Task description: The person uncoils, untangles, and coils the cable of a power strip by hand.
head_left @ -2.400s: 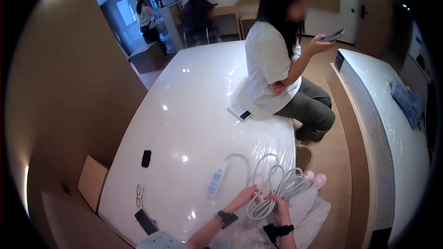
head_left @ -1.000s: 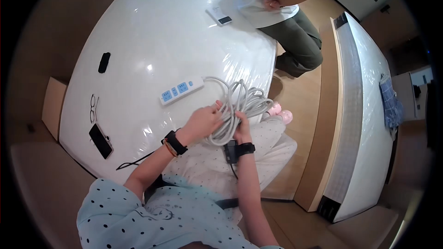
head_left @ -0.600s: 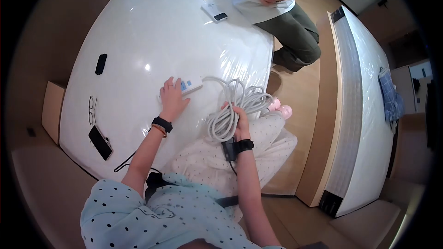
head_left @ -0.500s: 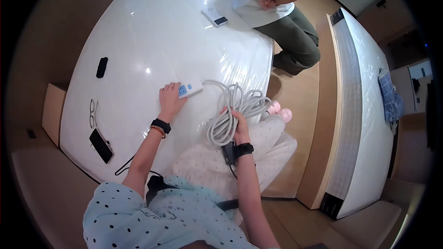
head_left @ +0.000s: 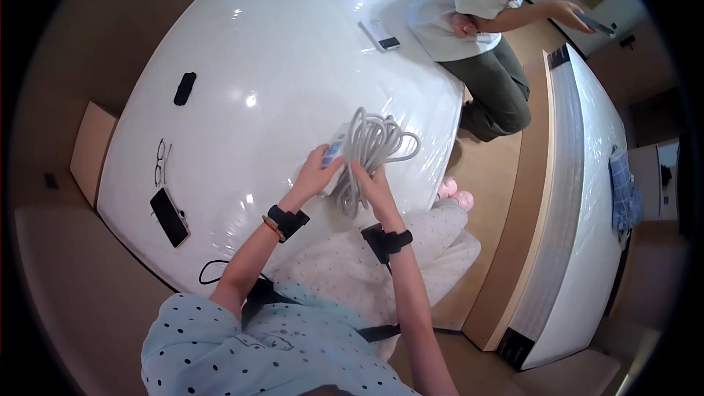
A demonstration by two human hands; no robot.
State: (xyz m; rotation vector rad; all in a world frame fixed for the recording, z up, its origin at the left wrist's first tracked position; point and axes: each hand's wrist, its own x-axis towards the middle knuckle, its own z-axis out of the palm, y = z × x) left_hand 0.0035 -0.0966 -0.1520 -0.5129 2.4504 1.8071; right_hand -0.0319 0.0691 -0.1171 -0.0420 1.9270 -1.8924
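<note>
My left hand (head_left: pixel 317 173) is closed around the near side of a white power strip (head_left: pixel 336 148) with blue sockets, which is tilted up on its edge. A coiled grey cable (head_left: pixel 378 139) is pressed against the strip's right side and hides part of it. My right hand (head_left: pixel 372 185) grips the lower part of the coil, thumb on the near side. Both hands are close together above the plastic-covered mattress (head_left: pixel 293 51), in front of my lap. Where the cable's plug end lies, I cannot make out.
Eyeglasses (head_left: pixel 160 163), a phone (head_left: pixel 169 217) and a black pouch-like item (head_left: pixel 185 89) lie on the left. A white box (head_left: pixel 380 34) sits near another person (head_left: pixel 469 29), who holds a phone (head_left: pixel 595 25). A second wrapped mattress (head_left: pixel 579 213) stands right of the floor gap.
My left hand has moved right with the power strip and turned it upright beside the coil. The right hand has shifted its hold on the cable. The view has swung slightly.
</note>
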